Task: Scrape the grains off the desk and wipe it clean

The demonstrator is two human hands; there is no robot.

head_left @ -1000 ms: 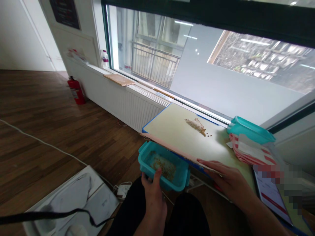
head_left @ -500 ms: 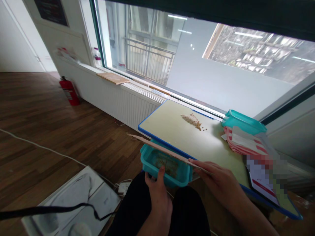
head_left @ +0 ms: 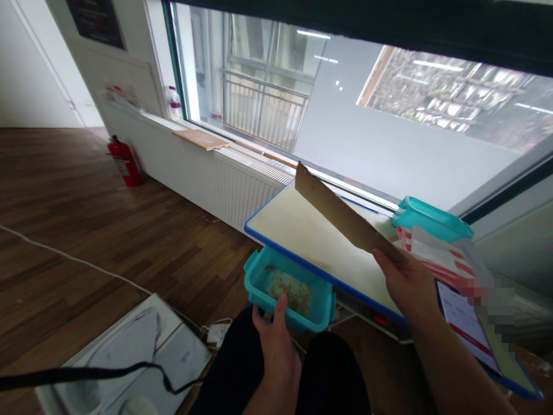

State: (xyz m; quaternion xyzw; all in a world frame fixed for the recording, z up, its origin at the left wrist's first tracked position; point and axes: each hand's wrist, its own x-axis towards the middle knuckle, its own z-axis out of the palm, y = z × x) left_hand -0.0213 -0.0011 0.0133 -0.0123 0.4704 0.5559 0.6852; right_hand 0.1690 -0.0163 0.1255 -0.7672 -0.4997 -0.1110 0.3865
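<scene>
My left hand (head_left: 276, 340) grips the near rim of a teal plastic box (head_left: 319, 314), thumb over the edge, and holds it just below the front edge of a small blue-rimmed desk (head_left: 298, 230). Brown grains lie in the bottom of the box. My right hand (head_left: 408, 279) is closed on the end of a long strip of brown cardboard (head_left: 337, 213), which slants up and to the left above the desk top. The strip hides the patch of desk behind it.
A second teal box (head_left: 432, 218) stands at the desk's back right beside red-and-white striped paper (head_left: 436, 256) and a printed sheet (head_left: 469, 331). A white radiator (head_left: 224, 184) runs under the window. A red fire extinguisher (head_left: 124, 161) stands on the wooden floor, and a white appliance (head_left: 142, 357) with a black cable sits lower left.
My right hand has swung the cardboard strip from lying flat along the desk's front edge up over the desk top. The grain pile on the desk is now hidden behind it.
</scene>
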